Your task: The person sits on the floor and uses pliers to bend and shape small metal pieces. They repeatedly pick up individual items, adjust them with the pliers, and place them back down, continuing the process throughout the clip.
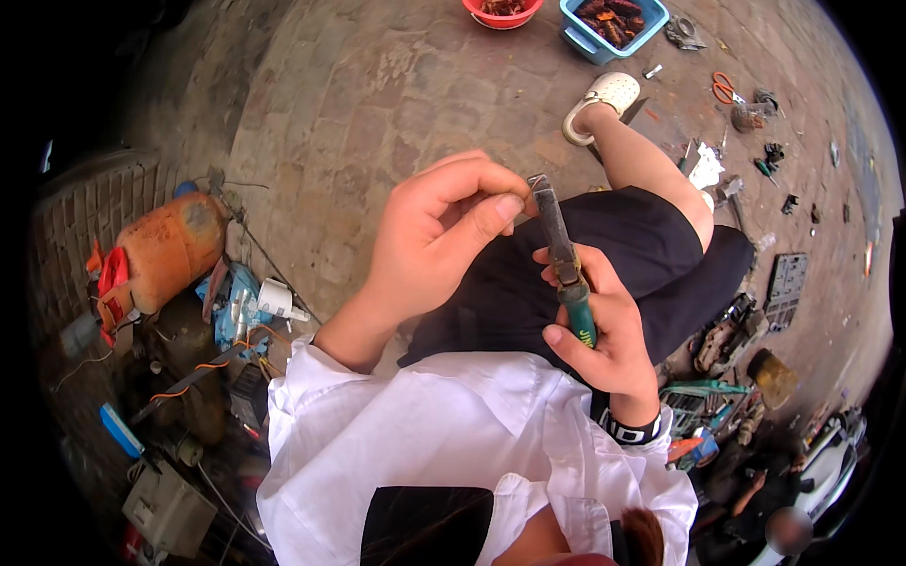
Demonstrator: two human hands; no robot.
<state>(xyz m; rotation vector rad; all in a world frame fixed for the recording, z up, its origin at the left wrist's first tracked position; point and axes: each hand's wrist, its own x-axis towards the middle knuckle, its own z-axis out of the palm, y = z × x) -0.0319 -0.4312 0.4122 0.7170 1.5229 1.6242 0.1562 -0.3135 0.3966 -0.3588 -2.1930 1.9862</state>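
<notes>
My right hand is wrapped round the green handle of a pair of pliers, whose long dark metal head points up and away from me. Close to the tip of the pliers, my left hand is closed, thumb and forefinger pinched together. Whatever lies between those fingertips is too small to make out. Both hands are above my lap, over dark shorts.
Far ahead stand a blue basin and a red basin, both holding reddish-brown pieces. Orange-handled scissors and scattered tools lie on the right. An orange gas cylinder lies left. Another person is at the lower right.
</notes>
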